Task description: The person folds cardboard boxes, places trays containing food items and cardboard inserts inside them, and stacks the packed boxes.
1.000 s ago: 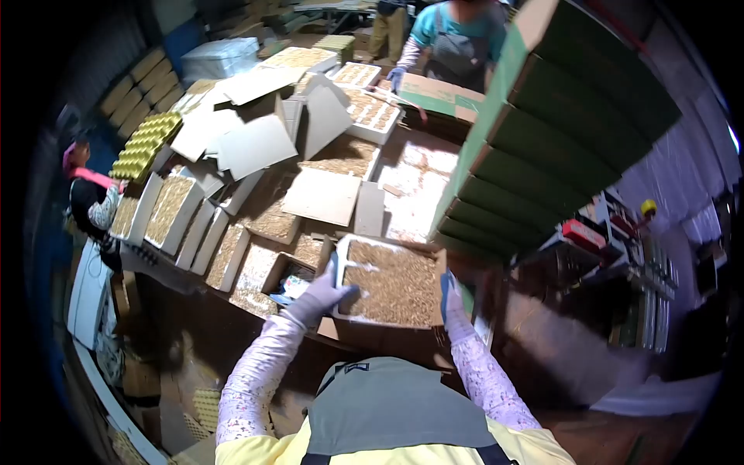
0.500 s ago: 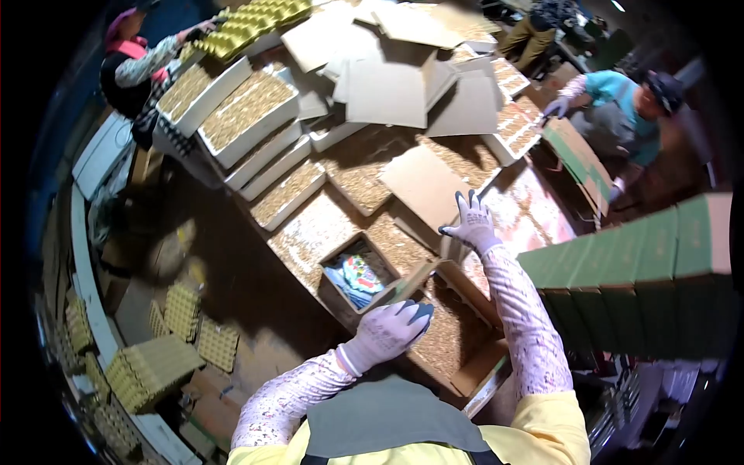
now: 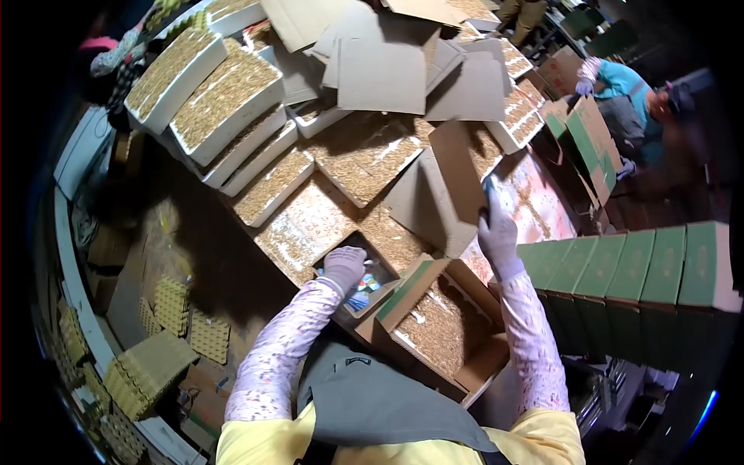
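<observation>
My left hand (image 3: 345,267), in a pale glove, reaches into a small open box (image 3: 391,288) of colourful and blue packets (image 3: 361,297). Its fingers point down among them and are mostly hidden. My right hand (image 3: 498,232) is closed on the right edge of a folded cardboard sheet (image 3: 457,174), which stands tilted up over the wood-shaving-like filling. Directly before me an open cardboard carton (image 3: 403,291) with a green flap holds brown shavings (image 3: 446,329) with some white bits. It stands between my two arms.
White trays (image 3: 232,101) of shavings cover the far left. Loose cardboard sheets (image 3: 380,74) lie piled behind. A row of green cartons (image 3: 620,263) stands at right. A co-worker (image 3: 628,101) handles a green-brown carton (image 3: 585,151). Egg trays (image 3: 151,372) are stacked at lower left.
My left hand has moved from the carton's flap into the small packet box. My right hand has closed on the cardboard sheet, which has gone from lying flat to standing tilted. The view has shifted.
</observation>
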Demonstrator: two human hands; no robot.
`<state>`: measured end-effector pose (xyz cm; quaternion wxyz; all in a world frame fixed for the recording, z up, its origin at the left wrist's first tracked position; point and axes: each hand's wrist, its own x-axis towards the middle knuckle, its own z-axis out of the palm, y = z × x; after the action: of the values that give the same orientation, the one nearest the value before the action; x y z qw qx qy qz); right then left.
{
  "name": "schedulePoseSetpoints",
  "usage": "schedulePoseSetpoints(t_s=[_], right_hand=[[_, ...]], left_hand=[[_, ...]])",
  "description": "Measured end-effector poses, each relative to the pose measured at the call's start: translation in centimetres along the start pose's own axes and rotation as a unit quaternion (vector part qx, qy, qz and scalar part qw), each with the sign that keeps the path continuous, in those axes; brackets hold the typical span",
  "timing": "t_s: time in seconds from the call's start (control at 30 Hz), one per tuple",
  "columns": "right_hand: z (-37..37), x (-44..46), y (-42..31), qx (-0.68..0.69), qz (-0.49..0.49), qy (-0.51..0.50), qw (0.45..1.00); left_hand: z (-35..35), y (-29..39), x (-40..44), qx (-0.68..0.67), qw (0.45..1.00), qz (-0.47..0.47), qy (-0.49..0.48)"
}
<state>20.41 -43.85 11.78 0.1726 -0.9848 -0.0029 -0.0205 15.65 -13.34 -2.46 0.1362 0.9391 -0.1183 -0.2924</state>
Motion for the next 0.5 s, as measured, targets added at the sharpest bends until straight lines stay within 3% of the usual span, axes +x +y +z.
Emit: schedulePoseSetpoints(t_s=[0.13,0.17,0.2,0.23,0.27,0.3,0.37,0.43,0.5], right_hand=[[-5.3,-9.4,2.3,0.103,-0.030,0.190,0.976],[-7.0,-12.0,2.4,0.216,0.045,0.180,0.959],[-8.3,-14.5,2.4,0.252,0.070,0.205,0.943],[-9.7,-17.3,2.4,0.284,0.095,0.230,0.926],[-11.1,-19.9,0.9,0.218,0.029,0.254,0.942],[-11.5,-22.6,-0.1,0.136,-0.051,0.248,0.958],[-9.3,-29.2,-1.1,0.126,-0.172,0.163,0.963],[-6.6,-33.2,-1.2,0.059,-0.174,-0.059,0.981],[-5.5,-34.4,-1.0,0.039,-0.104,-0.070,0.991]], left_hand=[[-2.8,-0.5,-2.9,-0.070,0.997,0.019,-0.013],[-2.6,-0.6,-4.0,-0.096,0.993,0.033,0.056],[-3.7,0.2,-4.7,-0.064,0.995,0.038,0.065],[-5.5,2.6,-6.9,-0.060,0.972,0.091,0.210],[-9.0,7.1,-9.8,-0.071,0.915,0.201,0.342],[-9.0,10.3,-10.6,-0.090,0.883,0.313,0.339],[-7.9,16.2,-13.7,0.032,0.863,0.422,0.276],[-1.8,13.6,-8.7,0.018,0.904,0.314,0.291],[-4.0,10.2,-8.7,-0.212,0.898,0.231,0.310]])
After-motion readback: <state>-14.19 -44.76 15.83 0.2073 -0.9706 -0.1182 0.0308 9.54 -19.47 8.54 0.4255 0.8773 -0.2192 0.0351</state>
